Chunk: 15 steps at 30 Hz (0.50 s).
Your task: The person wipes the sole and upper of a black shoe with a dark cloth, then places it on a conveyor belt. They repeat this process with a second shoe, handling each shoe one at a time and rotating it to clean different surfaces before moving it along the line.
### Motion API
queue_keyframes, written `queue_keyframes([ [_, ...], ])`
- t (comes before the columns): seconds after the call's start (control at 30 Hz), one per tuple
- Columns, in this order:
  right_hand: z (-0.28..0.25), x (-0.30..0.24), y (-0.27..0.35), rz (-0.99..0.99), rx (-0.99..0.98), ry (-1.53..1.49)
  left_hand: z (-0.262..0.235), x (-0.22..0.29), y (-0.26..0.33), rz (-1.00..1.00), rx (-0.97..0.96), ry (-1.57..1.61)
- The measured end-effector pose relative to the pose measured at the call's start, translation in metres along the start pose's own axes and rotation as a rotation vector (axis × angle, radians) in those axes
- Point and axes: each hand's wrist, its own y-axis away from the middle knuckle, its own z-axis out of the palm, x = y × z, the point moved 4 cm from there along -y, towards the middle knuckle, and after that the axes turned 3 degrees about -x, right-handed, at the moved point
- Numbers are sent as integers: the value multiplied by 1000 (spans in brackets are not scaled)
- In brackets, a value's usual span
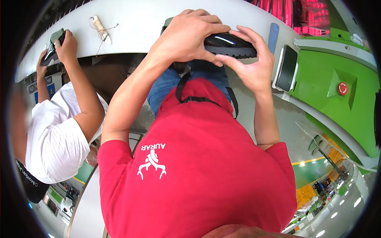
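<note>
A black shoe with a glossy toe and a ridged dark sole is held sideways over the near edge of the white bench. My left hand wraps over its middle, the thumb low against the sole. At the toe end, my right hand curves round it with fingers on top and thumb beneath, closed on the shoe. Beyond my left wrist a green piece shows; my left hand hides how it joins the shoe. A flat blue strip lies on the bench just past my right fingers.
At left, a co-worker in white holds another dark shoe with a green top. A pale handle wound with string lies between us on the white bench. A phone and green machine with a red button stand right.
</note>
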Motion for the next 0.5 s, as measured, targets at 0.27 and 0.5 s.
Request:
queue_keyframes([
  [0.27, 21, 16, 24, 118, 70, -695, -36, 6, 12, -162, 309, 837],
  [0.5, 22, -15, -2, 66, 14, -890, -51, -15, 16, 93, 702, 1224],
])
